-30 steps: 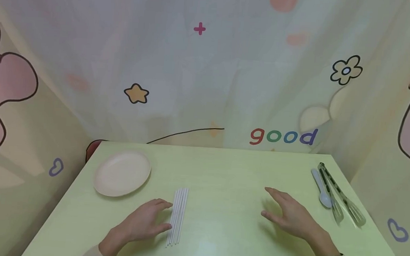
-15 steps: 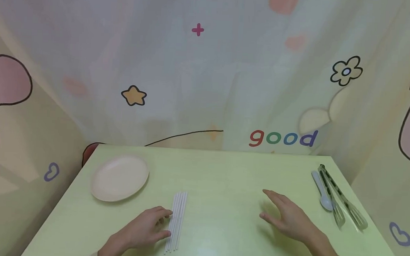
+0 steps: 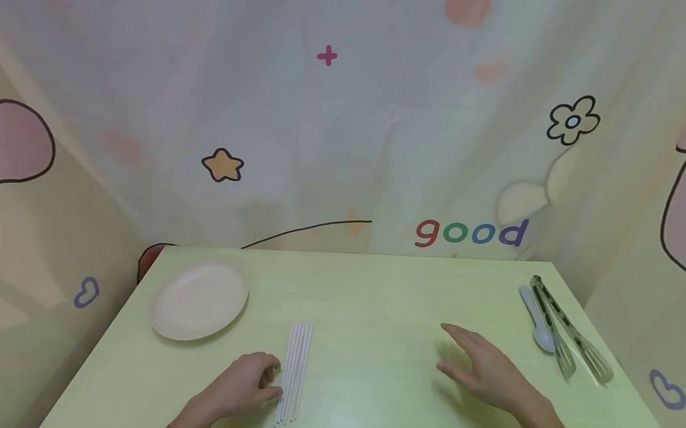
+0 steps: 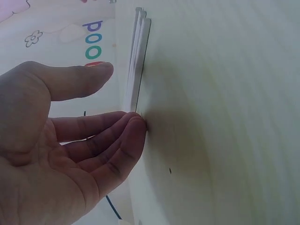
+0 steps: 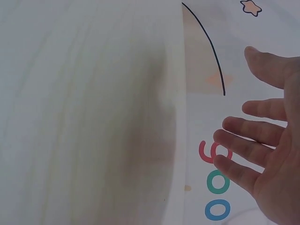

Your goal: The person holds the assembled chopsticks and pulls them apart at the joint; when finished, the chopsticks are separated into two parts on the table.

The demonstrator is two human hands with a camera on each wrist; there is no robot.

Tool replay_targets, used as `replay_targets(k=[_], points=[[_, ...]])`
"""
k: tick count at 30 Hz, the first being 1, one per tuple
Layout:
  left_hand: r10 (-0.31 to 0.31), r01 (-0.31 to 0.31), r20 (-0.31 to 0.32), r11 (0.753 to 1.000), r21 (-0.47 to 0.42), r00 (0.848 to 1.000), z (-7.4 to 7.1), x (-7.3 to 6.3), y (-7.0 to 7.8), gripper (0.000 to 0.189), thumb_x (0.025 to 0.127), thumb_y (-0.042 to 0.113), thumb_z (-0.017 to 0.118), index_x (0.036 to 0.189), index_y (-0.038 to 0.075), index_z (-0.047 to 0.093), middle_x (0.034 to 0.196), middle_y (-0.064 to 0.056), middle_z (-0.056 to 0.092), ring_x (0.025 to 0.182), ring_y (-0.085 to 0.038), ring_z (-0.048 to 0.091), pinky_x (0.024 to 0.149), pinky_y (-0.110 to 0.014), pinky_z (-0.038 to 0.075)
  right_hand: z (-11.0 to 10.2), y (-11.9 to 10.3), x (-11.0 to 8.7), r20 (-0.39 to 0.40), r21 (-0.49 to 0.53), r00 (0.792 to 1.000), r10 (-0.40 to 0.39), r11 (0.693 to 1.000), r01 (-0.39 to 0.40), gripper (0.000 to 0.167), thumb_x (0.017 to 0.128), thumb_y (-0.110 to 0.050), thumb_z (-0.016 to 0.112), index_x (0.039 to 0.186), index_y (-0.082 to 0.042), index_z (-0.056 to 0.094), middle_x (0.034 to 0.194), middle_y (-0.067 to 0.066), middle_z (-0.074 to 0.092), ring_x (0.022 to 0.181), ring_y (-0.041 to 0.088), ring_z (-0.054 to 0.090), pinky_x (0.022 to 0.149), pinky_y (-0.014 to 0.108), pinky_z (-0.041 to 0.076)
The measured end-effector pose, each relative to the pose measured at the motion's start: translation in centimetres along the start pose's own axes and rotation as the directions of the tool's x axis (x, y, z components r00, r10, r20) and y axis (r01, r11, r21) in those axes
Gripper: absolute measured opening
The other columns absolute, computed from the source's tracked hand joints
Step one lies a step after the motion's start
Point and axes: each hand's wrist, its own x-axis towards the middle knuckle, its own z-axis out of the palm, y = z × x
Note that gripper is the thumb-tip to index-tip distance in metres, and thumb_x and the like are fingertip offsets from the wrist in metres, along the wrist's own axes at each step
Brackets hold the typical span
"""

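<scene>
Sticks (image 3: 295,366): they lie side by side as 1 narrow bundle on the table (image 3: 375,371), left of its middle, their near ends a little uneven. I can not count them with certainty.
Left hand (image 3: 247,385): just beside the sticks, fingers bent loosely, thumb well apart from the fingers, so the gap is of middle width. It grips nothing that I can see. Whether the thumb or the fingertips touch the sticks, I cannot tell.
Right hand (image 3: 493,375): wide, with fingers spread, above the table on the other side; it holds 0 things (its shadow falls below it).
Plate (image 3: 200,301): at the far left, apart from the sticks, and no stick lies on it.
Spoon (image 3: 540,331) and tongs (image 3: 572,329): near the right edge, close together, with no hand on them.
Handling of sticks, done: only the left hand is placed near them, so I judge the stage very early.
Handling of sticks, left: practically everything, I think; the grip is not yet made and 0 sticks are lifted.
</scene>
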Motion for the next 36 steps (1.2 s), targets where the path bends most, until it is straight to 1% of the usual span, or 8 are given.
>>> replay_targets(k=[9, 14, 20, 26, 29, 33, 36], points=[[0.013, -0.013, 0.01, 1.0, -0.004, 1.0, 0.0, 0.1, 0.2, 0.032, 0.081, 0.019, 0.077, 0.101, -0.002, 0.065, 0.081, 0.002, 0.062, 0.072, -0.006, 0.055, 0.065, -0.022, 0.048, 0.0, 0.1, -0.3, -0.006, 0.01, 1.0, 0.008, 1.0, -0.008, 0.063, 0.089, -0.042, 0.067, 0.14, -0.008, 0.05, 0.133, 0.015, 0.059, 0.119, 0.036, 0.057, 0.093, 0.054, 0.048], [0.003, -0.003, 0.007, 1.0, -0.001, 1.0, 0.3, 0.2, 0.2, 0.028, 0.081, 0.02, 0.078, 0.097, 0.001, 0.065, 0.078, 0.004, 0.062, 0.068, -0.004, 0.054, 0.063, -0.021, 0.047, 0.1, 0.0, -0.5, 0.006, 0.023, 1.0, 0.017, 1.0, -0.017, 0.063, 0.09, -0.042, 0.067, 0.14, -0.007, 0.05, 0.133, 0.016, 0.059, 0.119, 0.038, 0.057, 0.093, 0.055, 0.048], [-0.037, 0.037, 0.001, 0.999, -0.025, 0.999, 0.7, 0.3, 0.5, 0.026, 0.08, 0.018, 0.078, 0.094, 0.001, 0.065, 0.075, 0.004, 0.061, 0.067, -0.007, 0.054, 0.062, -0.023, 0.046, 0.4, 0.2, -0.5, 0.002, 0.025, 1.0, 0.003, 1.0, -0.003, 0.061, 0.091, -0.041, 0.066, 0.139, -0.006, 0.051, 0.133, 0.015, 0.059, 0.119, 0.037, 0.057, 0.094, 0.055, 0.047], [-0.079, 0.08, 0.029, 0.995, -0.05, 0.996, 0.7, 0.3, 0.7, 0.014, 0.084, 0.012, 0.072, 0.093, 0.002, 0.067, 0.076, 0.003, 0.062, 0.067, -0.008, 0.054, 0.06, -0.024, 0.045, 0.6, 0.1, -0.4, -0.007, 0.015, 1.0, -0.02, 1.0, 0.02, 0.058, 0.091, -0.039, 0.066, 0.137, -0.006, 0.053, 0.133, 0.012, 0.06, 0.118, 0.033, 0.059, 0.093, 0.052, 0.048], [-0.109, 0.111, 0.034, 0.992, -0.058, 0.993, 0.7, 0.1, 0.8, 0.011, 0.085, 0.012, 0.071, 0.09, 0.004, 0.066, 0.073, 0.004, 0.06, 0.064, -0.009, 0.052, 0.058, -0.024, 0.043, 0.7, -0.1, -0.4, -0.001, 0.014, 1.0, -0.019, 1.0, 0.019, 0.057, 0.091, -0.039, 0.066, 0.137, -0.006, 0.054, 0.133, 0.012, 0.061, 0.118, 0.033, 0.059, 0.093, 0.051, 0.049], [-0.125, 0.126, 0.029, 0.99, -0.062, 0.992, 0.8, 0.1, 1.1, 0.012, 0.083, 0.012, 0.073, 0.085, 0.006, 0.064, 0.07, 0.004, 0.058, 0.062, -0.01, 0.051, 0.056, -0.024, 0.042, 0.6, -0.2, -0.4, 0.004, 0.026, 1.0, -0.015, 1.0, 0.015, 0.057, 0.092, -0.039, 0.065, 0.137, -0.006, 0.054, 0.133, 0.012, 0.06, 0.119, 0.033, 0.059, 0.094, 0.051, 0.048], [-0.129, 0.13, 0.024, 0.99, -0.057, 0.991, 0.8, 0.2, 1.1, 0.01, 0.082, 0.008, 0.073, 0.085, 0.005, 0.063, 0.07, 0.003, 0.057, 0.062, -0.011, 0.05, 0.055, -0.024, 0.041, 0.5, -0.2, -0.4, 0.009, 0.03, 1.0, -0.015, 0.999, 0.015, 0.057, 0.092, -0.039, 0.065, 0.137, -0.005, 0.053, 0.133, 0.012, 0.06, 0.119, 0.033, 0.058, 0.094, 0.052, 0.048]])
